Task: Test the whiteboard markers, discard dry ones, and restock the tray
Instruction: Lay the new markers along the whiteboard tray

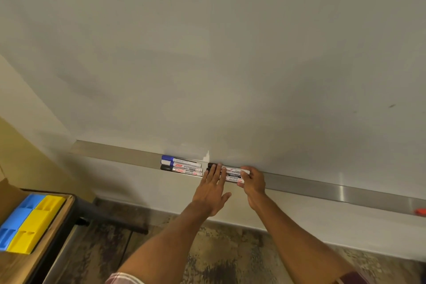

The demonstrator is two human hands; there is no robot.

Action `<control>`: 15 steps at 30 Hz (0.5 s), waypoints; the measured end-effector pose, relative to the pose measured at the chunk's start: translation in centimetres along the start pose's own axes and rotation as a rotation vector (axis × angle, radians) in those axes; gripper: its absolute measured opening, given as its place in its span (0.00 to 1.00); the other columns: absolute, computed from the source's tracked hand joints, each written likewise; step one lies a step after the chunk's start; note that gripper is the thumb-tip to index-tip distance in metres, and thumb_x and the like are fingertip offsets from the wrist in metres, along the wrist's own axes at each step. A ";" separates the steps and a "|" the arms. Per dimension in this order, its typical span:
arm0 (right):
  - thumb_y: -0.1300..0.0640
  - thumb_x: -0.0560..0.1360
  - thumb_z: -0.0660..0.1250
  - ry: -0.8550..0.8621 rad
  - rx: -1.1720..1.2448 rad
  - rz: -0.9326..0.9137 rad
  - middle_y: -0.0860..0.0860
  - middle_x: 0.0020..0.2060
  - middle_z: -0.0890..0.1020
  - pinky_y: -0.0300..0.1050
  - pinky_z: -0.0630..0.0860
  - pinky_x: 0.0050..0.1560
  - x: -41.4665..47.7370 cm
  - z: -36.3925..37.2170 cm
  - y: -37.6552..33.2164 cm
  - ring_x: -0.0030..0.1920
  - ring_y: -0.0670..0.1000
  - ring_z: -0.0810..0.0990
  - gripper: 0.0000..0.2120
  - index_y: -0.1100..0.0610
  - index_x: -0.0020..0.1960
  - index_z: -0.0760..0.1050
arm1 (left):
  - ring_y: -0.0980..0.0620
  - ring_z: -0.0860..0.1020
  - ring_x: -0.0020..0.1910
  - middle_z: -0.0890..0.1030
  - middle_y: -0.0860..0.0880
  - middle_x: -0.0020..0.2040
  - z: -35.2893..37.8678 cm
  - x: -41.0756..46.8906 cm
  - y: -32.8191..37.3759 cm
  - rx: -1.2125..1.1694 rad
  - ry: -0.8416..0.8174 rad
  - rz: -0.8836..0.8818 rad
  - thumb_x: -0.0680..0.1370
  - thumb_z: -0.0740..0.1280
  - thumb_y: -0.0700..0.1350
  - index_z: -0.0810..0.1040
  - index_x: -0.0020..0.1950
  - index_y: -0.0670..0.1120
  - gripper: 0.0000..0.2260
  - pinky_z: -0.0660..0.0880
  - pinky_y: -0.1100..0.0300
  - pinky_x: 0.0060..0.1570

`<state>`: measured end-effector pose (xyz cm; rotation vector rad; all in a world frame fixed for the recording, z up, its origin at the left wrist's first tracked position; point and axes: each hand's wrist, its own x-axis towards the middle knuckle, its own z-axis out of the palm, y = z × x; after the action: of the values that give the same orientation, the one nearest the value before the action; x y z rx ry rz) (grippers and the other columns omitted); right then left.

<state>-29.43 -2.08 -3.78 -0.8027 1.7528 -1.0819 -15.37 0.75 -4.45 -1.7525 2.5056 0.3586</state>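
On the tray, my left hand presses flat on the black markers, my right hand grips their ends; I judge this is restocking, next comes aligning them and letting go

Blue bins; yellow bins; wooden table

The left hand lies over the middle of the black markers on the tray. The right hand wraps round their ends and hides them. How many there are cannot be told. A red thing is cut off by the right edge. The words on the markers are too small to read.
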 end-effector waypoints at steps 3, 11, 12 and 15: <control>0.65 0.79 0.61 0.061 -0.149 0.010 0.60 0.54 0.78 0.48 0.80 0.44 -0.2 0.9 -0.6 0.49 0.59 0.80 0.08 0.63 0.56 0.75 | 0.45 0.34 0.76 0.34 0.43 0.78 0.2 0.2 0.0 -0.005 -0.011 -0.017 0.83 0.49 0.58 0.34 0.77 0.43 0.34 0.35 0.52 0.74; 0.67 0.79 0.58 0.141 -0.487 0.052 0.65 0.63 0.71 0.55 0.74 0.59 -1.9 3.6 -2.3 0.62 0.64 0.72 0.19 0.66 0.68 0.58 | 0.49 0.28 0.71 0.33 0.43 0.77 0.1 0.8 0.3 -0.048 -0.042 -0.063 0.82 0.50 0.59 0.32 0.76 0.41 0.36 0.34 0.53 0.73; 0.66 0.79 0.58 0.140 -0.538 0.041 0.64 0.63 0.72 0.54 0.74 0.60 -2.0 3.5 -2.4 0.63 0.63 0.71 0.19 0.66 0.68 0.60 | 0.48 0.29 0.71 0.33 0.42 0.77 0.0 0.9 0.4 -0.050 -0.047 -0.072 0.82 0.50 0.60 0.32 0.76 0.41 0.37 0.34 0.52 0.73; 0.62 0.79 0.60 0.151 -0.700 -0.011 0.61 0.62 0.72 0.51 0.71 0.59 -2.2 2.9 -2.3 0.63 0.61 0.69 0.17 0.64 0.66 0.64 | 0.45 0.32 0.75 0.33 0.42 0.77 0.1 0.7 0.5 -0.022 -0.057 -0.096 0.82 0.49 0.61 0.32 0.76 0.40 0.37 0.33 0.52 0.73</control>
<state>-25.77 -2.12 -1.50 -1.1651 2.2951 -0.5250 -16.14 0.27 -4.63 -1.8359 2.3780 0.4250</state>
